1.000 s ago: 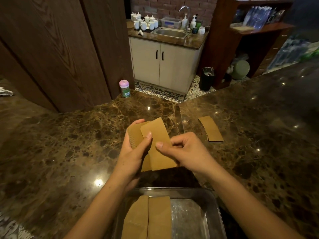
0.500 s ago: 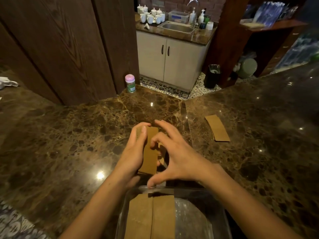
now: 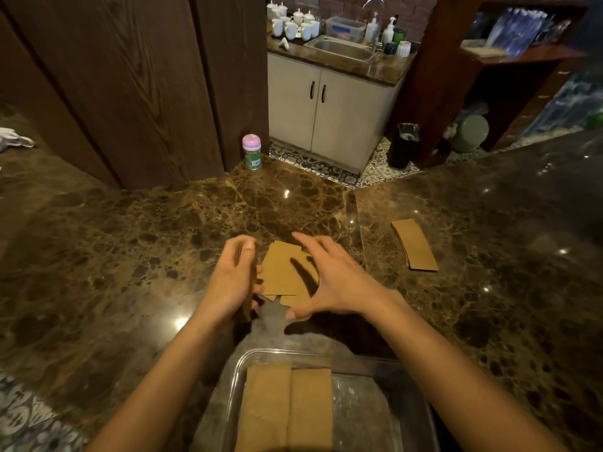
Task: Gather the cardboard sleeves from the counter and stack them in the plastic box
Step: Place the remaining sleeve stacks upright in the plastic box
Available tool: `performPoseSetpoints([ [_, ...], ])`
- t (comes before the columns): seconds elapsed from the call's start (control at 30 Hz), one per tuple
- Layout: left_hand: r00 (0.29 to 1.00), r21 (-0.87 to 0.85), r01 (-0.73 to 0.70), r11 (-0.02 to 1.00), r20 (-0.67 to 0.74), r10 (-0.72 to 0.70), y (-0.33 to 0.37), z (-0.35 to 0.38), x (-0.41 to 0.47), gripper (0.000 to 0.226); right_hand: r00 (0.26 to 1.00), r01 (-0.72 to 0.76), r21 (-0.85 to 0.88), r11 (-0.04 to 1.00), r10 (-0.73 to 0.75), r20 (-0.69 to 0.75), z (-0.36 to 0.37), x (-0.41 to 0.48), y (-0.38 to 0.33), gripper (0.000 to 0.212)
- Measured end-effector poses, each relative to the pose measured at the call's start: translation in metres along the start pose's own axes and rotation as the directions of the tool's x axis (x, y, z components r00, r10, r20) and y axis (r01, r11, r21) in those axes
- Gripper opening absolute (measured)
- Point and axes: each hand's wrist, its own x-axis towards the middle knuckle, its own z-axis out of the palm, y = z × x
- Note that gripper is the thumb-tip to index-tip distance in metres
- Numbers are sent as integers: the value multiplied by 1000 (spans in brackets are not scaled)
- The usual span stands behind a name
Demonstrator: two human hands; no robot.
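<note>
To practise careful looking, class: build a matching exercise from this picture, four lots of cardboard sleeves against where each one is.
1 fanned sleeves
2 neat stack
3 two flat piles
4 edge-on bundle

A in the plastic box
B beneath the right hand
C gripped by the left hand
D alone, on the counter's right side

Pairs: 1-B; 2-D; 3-A; 4-C

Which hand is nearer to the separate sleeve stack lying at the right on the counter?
Right. The right hand is left of the sleeve stack; the left hand is farther left.
</note>
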Motion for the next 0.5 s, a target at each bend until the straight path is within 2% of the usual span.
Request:
performPoseSetpoints([
  [0.07, 996, 143, -60, 988, -51, 68, -11, -8, 11, 13, 993, -114, -30, 993, 115, 32, 7, 12, 11, 149],
  [0.17, 993, 429, -56, 901, -67, 93, -23, -16, 24, 40, 978, -193, -87, 977, 198, 59, 20, 23, 22, 150],
  [0.23, 994, 528, -58, 848, -53, 100, -28, -17, 32, 45, 975, -214, -105, 971, 220, 45, 24, 31, 22, 145],
  [0.37, 997, 513, -71, 855, 33, 64, -27, -12, 40, 39, 967, -254, -59, 966, 252, -34, 24, 52, 16, 130],
  [0.5, 993, 428, -93, 899, 110, 50, -30, -16, 41, 33, 965, -254, -133, 958, 259, 27, 21, 68, 11, 119],
])
